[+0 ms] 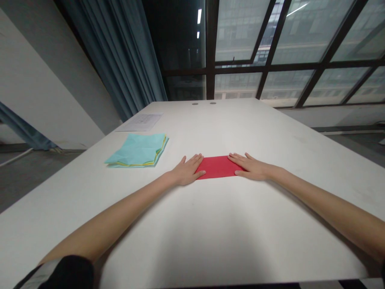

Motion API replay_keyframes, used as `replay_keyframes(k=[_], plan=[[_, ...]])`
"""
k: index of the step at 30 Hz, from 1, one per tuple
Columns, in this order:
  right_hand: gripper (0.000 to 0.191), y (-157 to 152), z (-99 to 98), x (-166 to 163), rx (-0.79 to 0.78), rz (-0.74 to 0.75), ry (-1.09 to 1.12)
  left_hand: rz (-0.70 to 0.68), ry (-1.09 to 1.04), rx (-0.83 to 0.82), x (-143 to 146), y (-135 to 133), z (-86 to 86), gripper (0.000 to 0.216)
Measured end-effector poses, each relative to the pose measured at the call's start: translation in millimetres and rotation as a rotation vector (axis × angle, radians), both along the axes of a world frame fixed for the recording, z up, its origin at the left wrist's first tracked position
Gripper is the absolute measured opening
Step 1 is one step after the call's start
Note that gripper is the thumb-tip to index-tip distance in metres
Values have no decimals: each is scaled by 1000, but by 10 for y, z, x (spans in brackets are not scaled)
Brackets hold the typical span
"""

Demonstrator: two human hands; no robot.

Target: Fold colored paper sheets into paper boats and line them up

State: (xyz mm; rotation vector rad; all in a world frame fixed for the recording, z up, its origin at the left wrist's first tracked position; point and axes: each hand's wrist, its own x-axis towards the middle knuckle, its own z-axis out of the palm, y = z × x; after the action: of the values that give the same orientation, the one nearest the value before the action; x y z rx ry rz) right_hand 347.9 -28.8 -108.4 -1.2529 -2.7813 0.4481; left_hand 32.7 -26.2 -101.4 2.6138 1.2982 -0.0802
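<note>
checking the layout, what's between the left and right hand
In the head view, a red sheet lies between the left hand and right hand.

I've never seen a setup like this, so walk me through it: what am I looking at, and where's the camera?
There's no machine here, just a person's two bare hands. The single picture comes from a camera worn on their head, looking forward and down, so the forearms reach away from you. On the white table, the left hand and right hand lie open over opposite ends of a red paper; neither has a closed grip around it. Left of them sits a stack of light blue and yellow sheets, with a printed page farther back. Behind are a blue curtain and windows.
</note>
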Motion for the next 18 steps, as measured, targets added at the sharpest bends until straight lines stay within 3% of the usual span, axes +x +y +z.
replay_keyframes(k=[5,13,16,18], plan=[[77,-13,117,49,106,95,63,-29,8,-20,-15,58,-23,75],[27,-40,365,12,164,189,196,-46,1,-88,-13,36,79,71],[21,-66,432,-44,130,102,262,10,-47,-107,-9,54,105,69],[22,-80,461,-89,104,-41,376,94,-143,-122,-17,85,120,66]])
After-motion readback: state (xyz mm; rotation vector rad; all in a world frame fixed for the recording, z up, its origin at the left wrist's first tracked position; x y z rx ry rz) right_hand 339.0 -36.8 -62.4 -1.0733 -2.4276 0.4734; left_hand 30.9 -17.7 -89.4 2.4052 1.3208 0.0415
